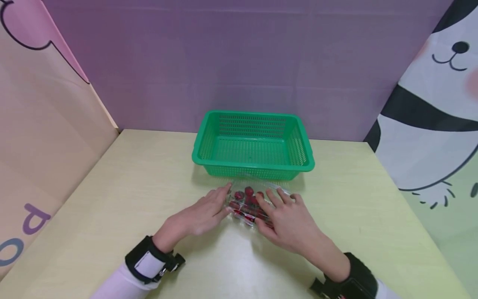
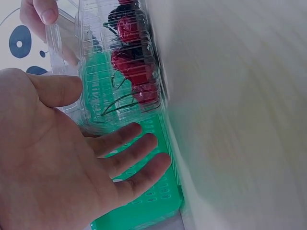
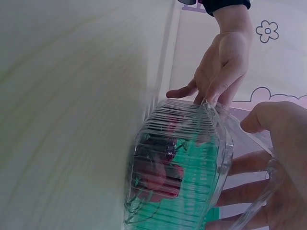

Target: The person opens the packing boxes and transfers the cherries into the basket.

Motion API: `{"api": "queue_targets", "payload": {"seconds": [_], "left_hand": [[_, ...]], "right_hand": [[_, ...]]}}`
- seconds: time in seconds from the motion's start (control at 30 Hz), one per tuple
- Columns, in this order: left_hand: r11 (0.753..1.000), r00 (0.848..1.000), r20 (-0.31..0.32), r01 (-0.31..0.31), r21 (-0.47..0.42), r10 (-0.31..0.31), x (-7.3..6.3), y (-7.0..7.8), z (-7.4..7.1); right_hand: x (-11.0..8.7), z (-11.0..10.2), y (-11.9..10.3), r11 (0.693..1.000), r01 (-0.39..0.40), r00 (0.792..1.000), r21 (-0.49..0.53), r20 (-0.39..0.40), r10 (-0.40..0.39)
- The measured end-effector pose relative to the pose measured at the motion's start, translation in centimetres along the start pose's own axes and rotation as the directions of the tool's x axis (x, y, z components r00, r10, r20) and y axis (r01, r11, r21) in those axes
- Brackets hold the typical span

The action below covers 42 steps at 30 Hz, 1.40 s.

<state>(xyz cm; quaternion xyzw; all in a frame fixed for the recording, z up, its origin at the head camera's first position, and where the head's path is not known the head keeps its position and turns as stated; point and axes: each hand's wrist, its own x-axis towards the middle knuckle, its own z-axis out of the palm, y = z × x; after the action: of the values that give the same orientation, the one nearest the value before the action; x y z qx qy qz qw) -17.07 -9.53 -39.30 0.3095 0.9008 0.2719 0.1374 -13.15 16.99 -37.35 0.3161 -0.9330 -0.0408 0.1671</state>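
A clear plastic clamshell box point(image 1: 239, 207) of dark red cherries point(image 1: 249, 191) lies on the table, just in front of the green basket. Green stems show through its ribbed wall in both wrist views. My left hand point(image 1: 205, 211) is at the box's left end, fingers extended and thumb tip point(image 2: 72, 91) close by the rim. From the right, my right hand point(image 1: 289, 222) rests over the clear lid point(image 3: 240, 127) with fingers spread. In the right wrist view the lid stands at an angle from the box, and the right thumb point(image 3: 259, 117) overlaps its edge.
The green plastic basket point(image 1: 254, 169) stands behind the box, near the table's back edge. A purple panel point(image 1: 242, 62) rises behind the table point(image 1: 112, 199). Printed panels flank both sides, one with a panda point(image 1: 440, 104) on the right.
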Motion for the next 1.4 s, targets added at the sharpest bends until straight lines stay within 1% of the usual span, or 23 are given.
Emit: {"api": "queue_targets", "payload": {"seconds": [0.17, 0.4, 0.5, 0.6, 0.77, 0.9, 1.03, 1.23, 1.4], "left_hand": [[1.000, 1.000, -0.026, -0.014, -0.018, 0.014, 0.08, 0.02, 0.07], [0.998, 0.998, -0.068, -0.013, -0.061, 0.009, 0.25, 0.15, 0.11], [0.998, 0.993, -0.117, -0.023, -0.066, 0.015, 0.51, 0.12, 0.33], [0.998, 0.988, -0.150, -0.035, -0.054, 0.027, 0.68, 0.09, 0.45], [0.998, 0.989, -0.142, -0.041, -0.044, 0.034, 0.62, 0.11, 0.31], [0.998, 0.988, -0.150, -0.045, -0.053, 0.036, 0.66, 0.08, 0.33], [0.994, 0.988, -0.150, -0.046, -0.095, 0.032, 0.69, 0.14, 0.31], [0.984, 0.991, -0.131, -0.010, -0.175, -0.013, 0.73, 0.19, 0.20], [0.974, 0.988, -0.150, -0.011, -0.227, -0.024, 0.77, 0.15, 0.09]], "right_hand": [[-0.03, 0.00, -0.04, 1.000, 0.000, 1.000, -0.001, -0.004, 0.000], [-0.03, -0.09, -0.10, 1.000, -0.008, 1.000, -0.001, 0.009, 0.008], [-0.05, -0.14, -0.13, 1.000, -0.004, 1.000, 0.000, 0.004, 0.004], [-0.05, -0.21, -0.21, 1.000, -0.005, 1.000, 0.009, 0.012, 0.004], [-0.08, -0.35, -0.30, 1.000, -0.017, 0.999, 0.020, 0.040, 0.016], [-0.13, -0.39, -0.31, 1.000, -0.024, 0.999, 0.018, 0.049, 0.023], [-0.18, -0.41, -0.35, 1.000, -0.028, 0.998, 0.014, 0.052, 0.027], [-0.20, -0.56, -0.49, 0.999, -0.040, 0.998, 0.024, 0.056, 0.039], [-0.12, -0.74, -0.61, 0.998, -0.050, 0.997, 0.034, 0.056, 0.048]]}}
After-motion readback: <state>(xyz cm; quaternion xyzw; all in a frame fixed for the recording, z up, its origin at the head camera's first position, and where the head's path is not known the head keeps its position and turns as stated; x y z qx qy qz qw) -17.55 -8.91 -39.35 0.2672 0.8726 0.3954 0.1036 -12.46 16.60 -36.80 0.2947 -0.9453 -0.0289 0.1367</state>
